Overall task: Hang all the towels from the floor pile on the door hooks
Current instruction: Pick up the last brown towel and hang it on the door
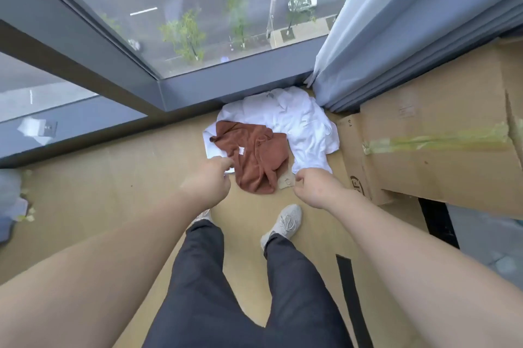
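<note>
Two panes of floor-to-ceiling window point(175, 8) across the top, dark-framed, looking down on a road with trees. Grey-blue curtain point(396, 24) hanging at the right, reaching the floor beside the pile. Stacked cardboard boxes point(441, 132) along the right edge, one sealed with a strip of yellowish tape, standing just right of the pile. Tan floor point(113, 177) below, covered in what looks like cardboard sheeting. Dark trousers point(203, 277) and a pale knit shoe point(285, 220) at bottom centre, toes pointing toward the pile.

Towel pile on the floor against the base of the window frame, between frame and feet. White towel point(300, 124) largest, crumpled, spread underneath and to the right, its far edge touching the frame and the curtain hem. Rust-brown towel point(254, 160) smaller, rumpled, lying on top of the white one toward the near left, a small white label showing on it. Small beige cloth corner point(287, 183) poking out at the near edge of the brown towel.

Left hand point(212, 180) reaching down at the near-left edge of the pile, fingers curled and pinching a white edge just beside the brown towel. Right hand point(314, 186) at the near-right edge, fingers closed together by the beige corner and the white hem; cannot tell exactly which cloth is pinched.
</note>
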`<action>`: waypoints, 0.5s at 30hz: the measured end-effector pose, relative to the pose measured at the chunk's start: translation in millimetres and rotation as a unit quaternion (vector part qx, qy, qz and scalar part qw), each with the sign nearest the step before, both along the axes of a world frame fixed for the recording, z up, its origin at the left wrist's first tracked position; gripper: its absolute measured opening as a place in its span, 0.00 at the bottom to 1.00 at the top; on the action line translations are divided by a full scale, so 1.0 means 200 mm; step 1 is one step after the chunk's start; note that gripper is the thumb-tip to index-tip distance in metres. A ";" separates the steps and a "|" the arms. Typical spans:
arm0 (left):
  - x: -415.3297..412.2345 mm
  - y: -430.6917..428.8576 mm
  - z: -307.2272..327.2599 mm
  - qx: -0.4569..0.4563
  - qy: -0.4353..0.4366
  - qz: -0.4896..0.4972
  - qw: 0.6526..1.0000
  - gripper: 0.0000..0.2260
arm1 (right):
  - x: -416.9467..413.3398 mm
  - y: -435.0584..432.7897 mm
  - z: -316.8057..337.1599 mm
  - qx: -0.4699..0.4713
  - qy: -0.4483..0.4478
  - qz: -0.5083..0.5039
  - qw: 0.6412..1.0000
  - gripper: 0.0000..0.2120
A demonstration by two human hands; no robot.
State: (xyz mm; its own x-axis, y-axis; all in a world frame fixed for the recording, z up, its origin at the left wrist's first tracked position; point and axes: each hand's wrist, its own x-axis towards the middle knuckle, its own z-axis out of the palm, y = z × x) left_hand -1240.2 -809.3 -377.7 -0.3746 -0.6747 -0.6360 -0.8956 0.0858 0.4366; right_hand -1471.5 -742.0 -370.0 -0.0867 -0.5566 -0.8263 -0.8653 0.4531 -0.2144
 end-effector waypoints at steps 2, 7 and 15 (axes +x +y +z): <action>-0.01 -0.02 -0.17 0.012 0.002 -0.003 1.000 0.17 | 0.00 -0.04 -0.17 0.015 -0.005 0.007 1.000 0.16; 0.01 -0.12 -0.62 0.043 -0.023 0.017 0.999 0.19 | 0.00 -0.15 -0.63 0.025 -0.009 -0.003 1.000 0.15; -0.03 -0.20 -1.36 0.054 -0.014 0.029 0.998 0.16 | 0.03 -0.26 -1.44 0.046 -0.005 -0.004 0.999 0.13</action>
State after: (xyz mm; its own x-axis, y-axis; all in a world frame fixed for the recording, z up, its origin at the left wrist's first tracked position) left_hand -1245.5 -848.5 -650.4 -0.3182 -0.6210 -0.7163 -0.9096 -0.0131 0.4153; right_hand -1464.8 -794.2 -658.1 -0.0824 -0.4768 -0.8752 -0.8595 0.4784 -0.1797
